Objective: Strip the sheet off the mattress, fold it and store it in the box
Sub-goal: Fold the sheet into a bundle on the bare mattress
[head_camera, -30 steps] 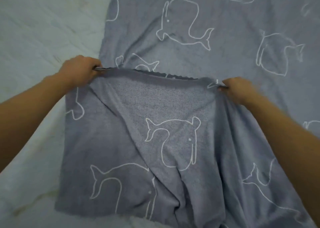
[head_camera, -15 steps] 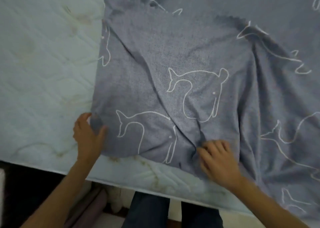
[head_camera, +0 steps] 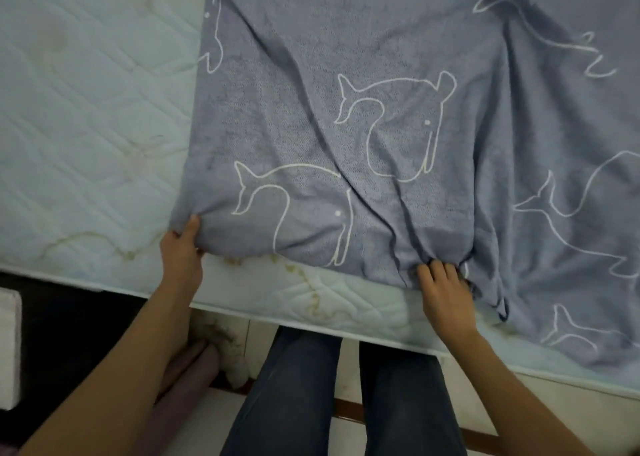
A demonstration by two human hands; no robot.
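A grey-blue sheet (head_camera: 363,137) with white whale outlines lies folded over on the pale quilted mattress (head_camera: 79,116). My left hand (head_camera: 181,253) pinches the fold's near left corner, thumb on top of the cloth. My right hand (head_camera: 445,287) grips the bunched near edge of the fold further right, fingers curled into the fabric. The rest of the sheet spreads rumpled to the right and beyond the top of the view. The box is not in view.
The mattress's near edge (head_camera: 311,312) runs across below my hands. My legs in dark trousers (head_camera: 332,393) stand against it on a light tiled floor. A dark area and a white object (head_camera: 8,348) lie at the lower left.
My hands let go of the far edge they had carried over, then came back to the near edge. The view tilted down. Both hands now hold the fold's near corners.
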